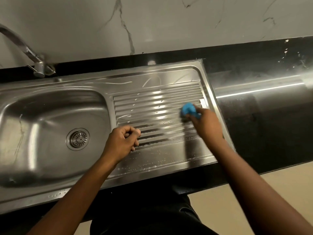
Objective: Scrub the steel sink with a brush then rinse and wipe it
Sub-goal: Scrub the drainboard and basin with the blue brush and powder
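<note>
A grey marble wall (152,22) stands behind a long black bench (254,119). The steel sink (76,82) sits in the bench, with a deep bowl (42,146) on the left and a wet, ribbed part (152,102) on the right. A bent tap (25,48) stands at the back left. The left hand (123,141) is curled up with nothing in it, over the front ribs. The right hand (206,122) grips the blue brush (188,109) and presses it on the ribs near the right edge. A round drain (77,139) sits in the bowl
</note>
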`<state>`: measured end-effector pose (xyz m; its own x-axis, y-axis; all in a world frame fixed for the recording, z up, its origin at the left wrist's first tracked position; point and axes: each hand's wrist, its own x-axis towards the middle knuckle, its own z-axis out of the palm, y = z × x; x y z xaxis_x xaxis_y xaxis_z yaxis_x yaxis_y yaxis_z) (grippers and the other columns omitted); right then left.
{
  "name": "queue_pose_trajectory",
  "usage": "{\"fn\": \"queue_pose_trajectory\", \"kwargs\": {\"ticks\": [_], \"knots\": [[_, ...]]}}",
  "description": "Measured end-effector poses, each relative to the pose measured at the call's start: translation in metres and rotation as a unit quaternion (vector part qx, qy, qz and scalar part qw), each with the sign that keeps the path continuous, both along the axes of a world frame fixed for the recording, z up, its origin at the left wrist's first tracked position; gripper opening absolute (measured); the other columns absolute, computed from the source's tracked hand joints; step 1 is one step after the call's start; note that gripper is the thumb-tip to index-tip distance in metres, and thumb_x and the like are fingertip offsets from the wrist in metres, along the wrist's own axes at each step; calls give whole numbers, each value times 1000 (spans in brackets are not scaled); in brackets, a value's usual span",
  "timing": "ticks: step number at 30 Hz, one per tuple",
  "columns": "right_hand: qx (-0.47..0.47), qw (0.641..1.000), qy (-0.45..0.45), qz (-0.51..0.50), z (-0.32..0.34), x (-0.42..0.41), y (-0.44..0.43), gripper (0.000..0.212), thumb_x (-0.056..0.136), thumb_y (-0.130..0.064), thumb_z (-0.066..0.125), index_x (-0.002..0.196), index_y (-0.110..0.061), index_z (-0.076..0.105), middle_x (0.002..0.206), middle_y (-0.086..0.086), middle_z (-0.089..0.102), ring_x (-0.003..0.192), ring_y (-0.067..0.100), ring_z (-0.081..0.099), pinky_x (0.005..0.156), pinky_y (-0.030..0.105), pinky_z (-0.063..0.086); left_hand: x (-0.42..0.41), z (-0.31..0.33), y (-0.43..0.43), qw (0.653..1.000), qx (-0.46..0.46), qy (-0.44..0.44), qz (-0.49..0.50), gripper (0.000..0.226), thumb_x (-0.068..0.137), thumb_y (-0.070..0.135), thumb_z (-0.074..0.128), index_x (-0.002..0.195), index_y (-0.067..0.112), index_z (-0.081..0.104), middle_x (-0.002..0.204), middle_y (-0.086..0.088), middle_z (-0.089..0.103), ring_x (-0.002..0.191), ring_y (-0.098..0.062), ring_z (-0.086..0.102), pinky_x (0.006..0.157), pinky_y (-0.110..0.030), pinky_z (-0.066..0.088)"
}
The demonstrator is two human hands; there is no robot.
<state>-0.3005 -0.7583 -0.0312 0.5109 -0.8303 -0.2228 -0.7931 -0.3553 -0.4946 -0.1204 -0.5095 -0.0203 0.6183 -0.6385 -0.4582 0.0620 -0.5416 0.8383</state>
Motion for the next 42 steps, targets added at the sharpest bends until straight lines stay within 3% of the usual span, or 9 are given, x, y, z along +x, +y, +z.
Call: {"fn": "queue_pose_trajectory", "kwargs": {"ticks": [5,9,16,21,27,29,32,35,42], "knots": [[0,994,-3,-108,9,-21,-26,45,97,-40,70,135,-18,65,112,9,75,92,20,69,74,33,52,3,3,10,1000,1,-1,-1,21,102,29,65,89,16,75,72,-8,74,59,-18,65,60,-30,53],[38,996,-67,-43,-6,36,51,34,99,-38,66,131,-25,68,95,-4,73,85,16,71,66,29,50,6,8,18,1000,4,-4,8,21,102,28,65,90,15,75,72,-8,74,59,-16,64,58,-27,53],[37,993,-41,101,-16,111,138,56,97,-51,63,150,-37,51,122,4,73,108,26,69,88,38,55,13,13,33,1000,3,-15,17,21,102,27,65,88,15,75,69,-7,73,57,-18,63,58,-32,51],[25,999,-39,6,-8,46,66,43,94,-49,69,132,-29,68,104,4,77,95,26,72,74,35,53,13,16,37,1000,-9,-8,6,22,102,29,66,87,16,76,70,-8,74,58,-18,64,58,-30,52],[-11,996,-29,-81,-5,16,29,42,100,-35,66,139,-20,62,108,-3,73,86,14,66,65,26,50,20,14,53,1000,0,-2,9,23,102,29,65,89,14,75,71,-7,74,58,-18,64,61,-32,54],[-11,997,-38,-67,-10,36,56,42,100,-35,66,140,-23,62,105,-1,75,81,15,67,60,28,49,23,14,58,1000,2,-3,15,22,102,30,65,89,15,75,72,-7,74,59,-19,64,62,-34,55],[22,998,-62,-25,-13,73,104,42,100,-38,65,140,-27,63,110,4,76,94,26,72,74,37,56,28,16,67,1000,2,-5,19,22,102,29,65,89,14,76,72,-8,74,59,-19,64,62,-34,55],[42,997,-58,42,-16,113,148,49,98,-47,63,145,-33,58,117,4,75,104,27,70,76,30,47,33,17,74,1000,6,-12,26,23,102,27,65,88,12,75,70,-8,74,57,-20,63,60,-34,54],[1,984,-18,177,-14,146,191,54,102,-44,59,153,-35,46,117,6,74,98,26,70,83,36,55,42,21,88,999,12,-19,37,23,103,23,64,88,7,74,68,-11,72,54,-19,60,55,-31,51]]}}
